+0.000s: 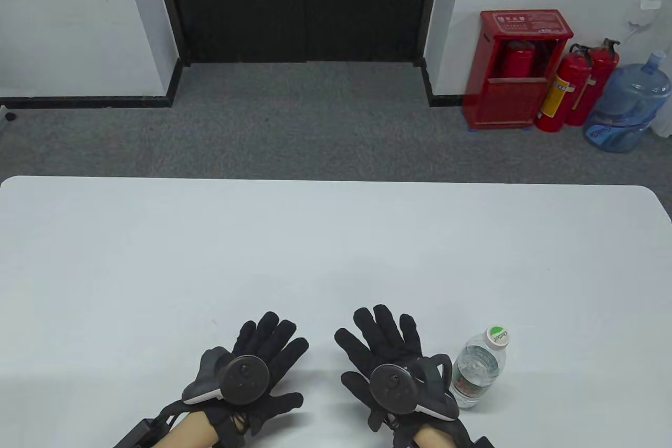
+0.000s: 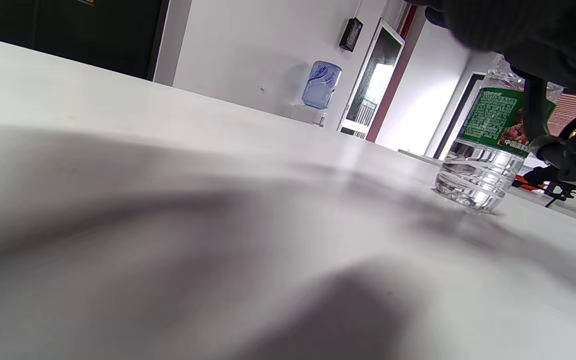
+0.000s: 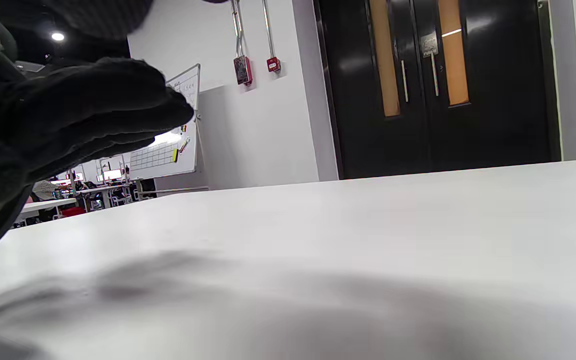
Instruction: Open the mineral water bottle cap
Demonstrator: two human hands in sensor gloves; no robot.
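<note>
A small clear water bottle (image 1: 479,368) with a green label stands upright on the white table (image 1: 336,248), near the front right. Its cap (image 1: 496,336) is white with a green top and sits on the bottle. My right hand (image 1: 379,339) lies flat with fingers spread, just left of the bottle and apart from it. My left hand (image 1: 269,344) lies flat with fingers spread, further left. Both hands hold nothing. The bottle also shows in the left wrist view (image 2: 483,150), partly behind my right hand (image 2: 518,30). The right wrist view shows my left hand (image 3: 68,110), not the bottle.
The table's far edge (image 1: 336,181) faces grey carpet and a dark double door (image 1: 299,1). A red extinguisher cabinet (image 1: 517,70), two extinguishers (image 1: 575,88) and a blue water jug (image 1: 627,104) stand on the floor at the back right.
</note>
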